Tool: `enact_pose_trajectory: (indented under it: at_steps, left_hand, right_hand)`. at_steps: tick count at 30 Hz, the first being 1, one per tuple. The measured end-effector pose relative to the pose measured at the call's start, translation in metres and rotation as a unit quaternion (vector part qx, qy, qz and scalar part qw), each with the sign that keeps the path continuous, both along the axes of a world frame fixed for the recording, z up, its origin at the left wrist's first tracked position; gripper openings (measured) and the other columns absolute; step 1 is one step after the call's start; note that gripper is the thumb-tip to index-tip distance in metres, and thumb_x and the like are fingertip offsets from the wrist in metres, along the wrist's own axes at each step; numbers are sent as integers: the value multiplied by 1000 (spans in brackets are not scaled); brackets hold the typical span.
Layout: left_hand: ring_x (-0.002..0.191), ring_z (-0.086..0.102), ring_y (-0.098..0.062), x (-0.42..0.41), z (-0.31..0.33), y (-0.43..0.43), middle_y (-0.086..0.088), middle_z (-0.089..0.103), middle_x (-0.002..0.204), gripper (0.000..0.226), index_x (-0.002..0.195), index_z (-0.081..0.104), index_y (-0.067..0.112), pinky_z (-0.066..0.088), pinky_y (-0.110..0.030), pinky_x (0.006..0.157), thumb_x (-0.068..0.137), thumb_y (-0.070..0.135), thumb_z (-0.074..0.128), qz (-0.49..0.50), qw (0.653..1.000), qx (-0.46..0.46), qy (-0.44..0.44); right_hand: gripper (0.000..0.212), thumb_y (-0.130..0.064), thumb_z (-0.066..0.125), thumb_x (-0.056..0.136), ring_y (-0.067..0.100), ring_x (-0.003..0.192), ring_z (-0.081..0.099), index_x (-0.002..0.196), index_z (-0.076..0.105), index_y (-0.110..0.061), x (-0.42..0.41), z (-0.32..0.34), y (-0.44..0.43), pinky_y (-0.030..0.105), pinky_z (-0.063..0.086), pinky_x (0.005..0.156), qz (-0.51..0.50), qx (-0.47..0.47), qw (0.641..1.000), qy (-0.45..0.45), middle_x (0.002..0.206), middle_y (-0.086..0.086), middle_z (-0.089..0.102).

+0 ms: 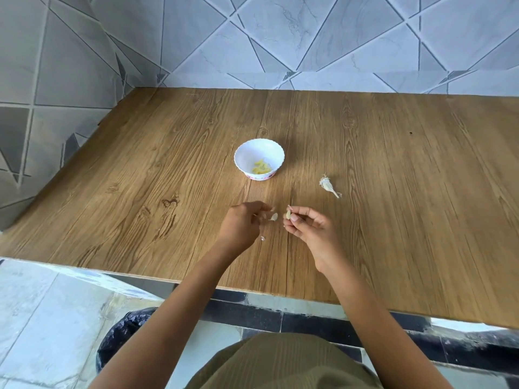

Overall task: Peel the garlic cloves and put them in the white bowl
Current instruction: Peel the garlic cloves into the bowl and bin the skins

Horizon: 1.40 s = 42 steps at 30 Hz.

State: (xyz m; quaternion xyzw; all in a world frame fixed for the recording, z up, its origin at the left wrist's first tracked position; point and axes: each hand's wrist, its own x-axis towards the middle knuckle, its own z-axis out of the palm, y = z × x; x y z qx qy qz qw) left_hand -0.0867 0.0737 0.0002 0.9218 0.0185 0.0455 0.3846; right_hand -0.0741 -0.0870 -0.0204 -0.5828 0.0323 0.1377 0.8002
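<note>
While R hand (309, 230) pinches clove (288, 215), bowl (247, 157) sits beyond; L hand (241, 224) curled, grip unclear.

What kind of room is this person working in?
Probably a home kitchen: a wooden table in a corner of tiled walls, a white bowl of peeled garlic, and a bag-lined bin on the floor.

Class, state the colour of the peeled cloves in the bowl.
Pale yellow; the peeled cloves show best in the head view.

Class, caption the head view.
Right hand pinches a pale garlic clove; left hand beside papery skin scrap; white scalloped bowl beyond.
</note>
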Motion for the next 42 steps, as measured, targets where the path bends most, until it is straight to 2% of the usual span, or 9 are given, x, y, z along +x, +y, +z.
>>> enact_pose_trajectory:
  at_steps: [3, 7, 11, 14, 19, 23, 29, 34, 42]
  left_hand:
    - [82, 66, -15, -2, -1, -3, -5, 72, 92, 26, 96, 73, 4, 53, -27, 77, 81, -10, 58, -13, 998, 38, -43]
    - [72, 66, -11, -1, -1, -7, 2, 72, 80, 8, 89, 74, 16, 53, -28, 69, 82, 16, 70, 48, 998, 26, -36]
    - [71, 65, -8, 1, -2, -7, 4, 70, 79, 13, 84, 74, 11, 54, -30, 71, 77, 1, 70, 5, 999, 1, -37]
    - [64, 64, -2, 2, -3, -7, 14, 66, 67, 5, 82, 72, 19, 54, -27, 64, 79, 16, 73, 33, 999, -8, -24]
    - [67, 66, -8, 3, -2, -8, 3, 70, 74, 6, 80, 72, 11, 55, -28, 68, 78, 6, 72, 5, 999, -21, -42]
    - [68, 64, -7, 2, -3, -7, 10, 66, 68, 7, 77, 68, 21, 53, -27, 64, 80, 26, 72, 31, 999, 25, 7]
    - [67, 59, -11, 2, -2, -5, 12, 58, 67, 23, 69, 54, 27, 54, -35, 64, 72, 13, 71, 14, 998, 59, 15]
    - [69, 65, -4, 4, 2, -2, 8, 70, 76, 12, 86, 72, 17, 53, -19, 70, 81, 7, 70, -14, 999, -43, -2]
    - [68, 63, -17, 4, 9, -1, -14, 71, 81, 9, 89, 72, 10, 56, -30, 72, 81, 5, 71, -23, 971, -222, 86]
  right_hand:
    - [17, 2, 58, 88, 16, 83, 67, 94, 68, -11, 0, 2, 0, 20, 55, 73, -2, 4, 1000, 25, 91, 8, 69]
    - [17, 3, 60, 87, 17, 86, 69, 95, 68, -9, 0, 2, 0, 21, 56, 75, 2, 2, 999, 40, 93, 9, 70]
    - [17, 4, 62, 86, 14, 83, 69, 95, 68, -8, -2, 1, -1, 20, 55, 74, -2, -8, 999, 33, 93, 9, 70]
    - [17, 4, 63, 85, 11, 80, 69, 95, 68, -9, -3, 1, -2, 19, 55, 71, -6, -16, 999, 28, 92, 9, 70]
    - [20, 2, 67, 83, 11, 77, 68, 99, 66, -9, -3, 2, -2, 21, 56, 71, -19, -20, 999, 31, 87, 8, 70]
    - [20, 2, 68, 82, 11, 77, 67, 99, 66, -9, -3, 2, -2, 19, 55, 70, -28, -20, 999, 34, 86, 6, 70]
    - [18, 2, 67, 82, 9, 77, 67, 97, 66, -8, -3, 1, -2, 18, 54, 68, -27, -22, 999, 29, 90, 5, 69]
    - [22, 1, 69, 81, 13, 79, 67, 102, 64, -6, -4, 1, -2, 19, 54, 67, -20, -40, 999, 24, 92, 8, 69]
    - [28, 0, 70, 80, 6, 72, 68, 103, 62, -14, -4, 7, 3, 17, 53, 66, 10, -64, 998, -19, 85, 6, 69]
